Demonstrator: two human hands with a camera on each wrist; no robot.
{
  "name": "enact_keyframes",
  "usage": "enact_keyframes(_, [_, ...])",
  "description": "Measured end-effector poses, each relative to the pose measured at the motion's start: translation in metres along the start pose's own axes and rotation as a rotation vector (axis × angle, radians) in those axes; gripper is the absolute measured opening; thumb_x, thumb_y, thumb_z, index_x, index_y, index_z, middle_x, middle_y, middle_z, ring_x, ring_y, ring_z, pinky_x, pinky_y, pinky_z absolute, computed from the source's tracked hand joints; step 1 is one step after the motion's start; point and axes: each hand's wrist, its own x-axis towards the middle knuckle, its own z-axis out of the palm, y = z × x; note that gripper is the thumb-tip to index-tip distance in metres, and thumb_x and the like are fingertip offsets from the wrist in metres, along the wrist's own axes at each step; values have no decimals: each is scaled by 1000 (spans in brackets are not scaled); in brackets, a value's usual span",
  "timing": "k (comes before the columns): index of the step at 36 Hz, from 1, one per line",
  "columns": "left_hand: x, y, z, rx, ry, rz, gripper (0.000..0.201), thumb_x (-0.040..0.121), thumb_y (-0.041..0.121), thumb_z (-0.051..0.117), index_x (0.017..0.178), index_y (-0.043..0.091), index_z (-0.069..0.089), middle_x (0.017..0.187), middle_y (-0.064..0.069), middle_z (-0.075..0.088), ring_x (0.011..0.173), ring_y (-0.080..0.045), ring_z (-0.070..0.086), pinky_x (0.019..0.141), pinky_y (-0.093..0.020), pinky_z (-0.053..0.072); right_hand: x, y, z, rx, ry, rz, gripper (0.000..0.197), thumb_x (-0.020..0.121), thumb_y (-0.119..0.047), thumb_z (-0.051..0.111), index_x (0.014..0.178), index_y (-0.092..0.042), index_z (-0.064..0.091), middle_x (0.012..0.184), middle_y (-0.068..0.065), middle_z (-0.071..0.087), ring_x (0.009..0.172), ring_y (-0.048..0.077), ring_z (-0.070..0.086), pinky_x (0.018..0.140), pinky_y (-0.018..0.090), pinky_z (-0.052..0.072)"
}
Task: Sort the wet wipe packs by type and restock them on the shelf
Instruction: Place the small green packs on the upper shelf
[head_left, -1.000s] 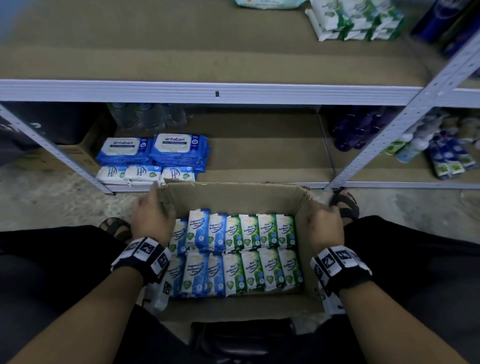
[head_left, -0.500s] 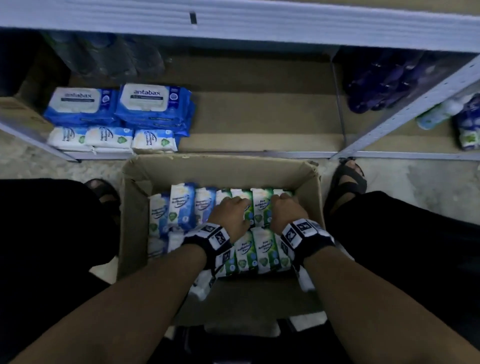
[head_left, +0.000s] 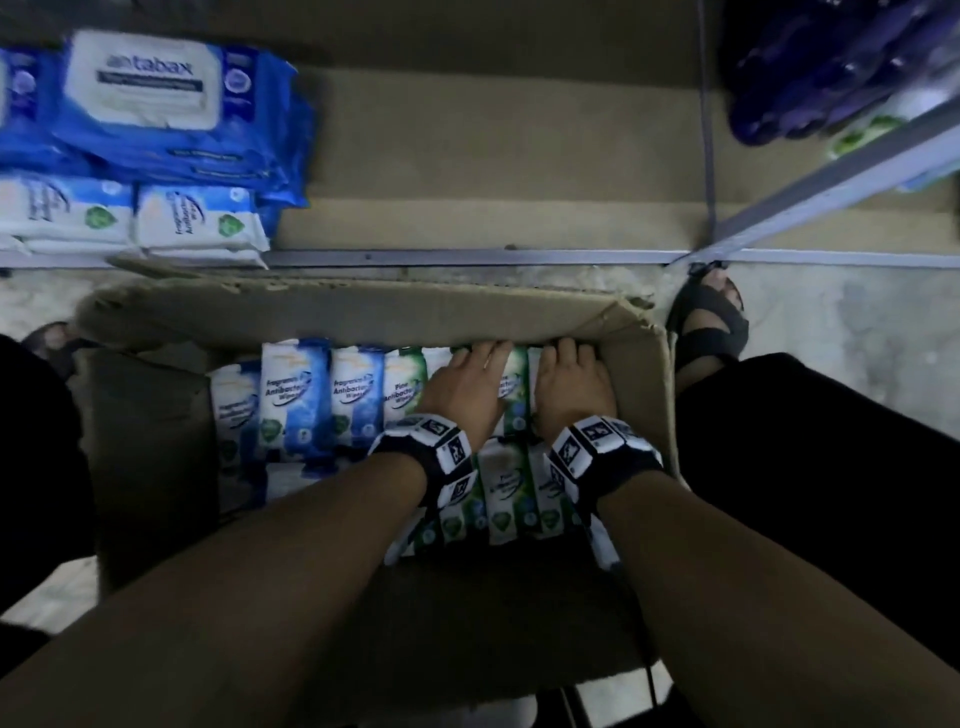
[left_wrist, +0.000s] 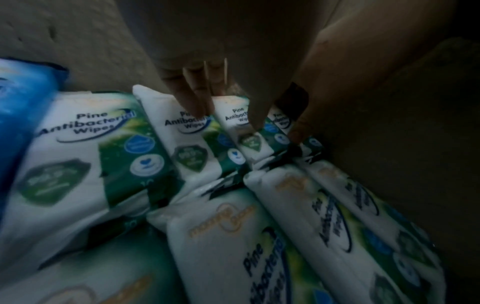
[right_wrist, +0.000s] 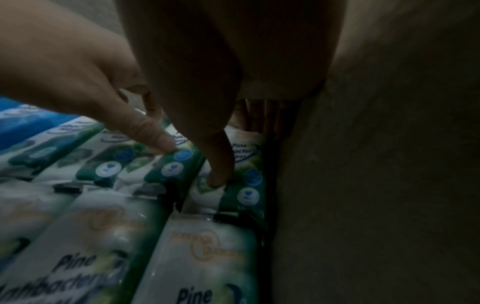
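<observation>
I've got my left hand (head_left: 464, 388) and right hand (head_left: 570, 385) curling around the pine wipe packs (left_wrist: 189, 131) inside the cardboard box (head_left: 363, 317), nearly all packs unshelved and the shelf (head_left: 467, 156) mostly bare.

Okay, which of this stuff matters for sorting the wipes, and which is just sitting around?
Job:
green pine wipe packs
blue fragrance wipe packs
cardboard box
shelf
left hand
right hand

Just around:
Antabax packs
purple bottles

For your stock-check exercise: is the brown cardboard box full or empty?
Mostly full: the brown cardboard box holds rows of green pine wipe packs and blue fragrance-free wipe packs, with a gap at its left side.
</observation>
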Motion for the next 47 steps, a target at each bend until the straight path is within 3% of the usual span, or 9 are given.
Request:
enact_keyframes(6, [5,3,5,19,-5,-34,68,88,12,65,147,16,31,141,-7,28,121,-31,45,78,-45,53,0,2,-1,20,23,-28,35,93,-18,53,126,-13,43,130,12,40,121,33,35,99,39,33])
enact_keyframes(11, [5,2,8,36,-43,-49,59,90,25,67,139,18,36,148,-8,33,113,-32,54,74,-42,52,-4,7,-1,-23,-85,-98,60,87,-21,59,139,-13,30,142,12,38,124,35,33,105,43,28])
enact_keyframes(16, [11,0,4,-26,-86,-69,73,83,35,76,137,18,30,133,-10,39,91,-36,61,71,-46,53,0,3,1,-45,-66,-58,54,96,-26,49,143,-10,29,138,12,39,123,34,34,104,43,27])
enact_keyframes(22, [15,-2,2,-21,-155,-65,77,79,44,77,138,12,37,136,-8,32,100,-33,59,82,-45,53,1,2,1,-58,-49,-65,38,95,-24,51,130,-9,45,133,14,37,120,35,35,100,44,28])
enact_keyframes(26, [8,-3,1,-110,-124,-66,67,80,47,72,132,15,45,137,-6,33,99,-28,58,80,-41,53,-1,2,-3,-41,-112,-69,45,92,-24,55,132,-9,41,138,15,39,123,37,33,103,45,28])
enact_keyframes(33, [4,-3,-14,-115,-148,-37,61,85,40,68,135,19,38,135,-7,48,111,-32,56,84,-40,51,-7,4,-25,-41,-177,-63,63,85,-18,62,138,-6,31,139,19,43,129,40,31,107,47,27])
enact_keyframes(38, [0,-1,-24,-75,-147,-46,83,81,35,75,149,20,31,145,-10,42,122,-32,52,92,-39,49,-21,3,-39,-257,-156,-96,42,93,-29,50,132,-13,51,136,14,43,124,38,34,106,44,28])
enact_keyframes(43, [-16,4,-32,26,-153,-42,55,80,36,74,131,21,57,125,-10,49,108,-31,55,73,-31,42,-40,0,-53,-322,-144,-54,38,98,-29,38,130,-20,56,137,8,47,125,33,32,105,41,27])
enact_keyframes(47, [-37,13,-48,78,-120,8,45,76,41,74,114,25,56,118,-4,50,108,-29,44,82,-38,42,-59,0,-71,-299,-90,-43,40,97,-28,38,131,-16,56,136,11,48,123,34,35,103,41,30])
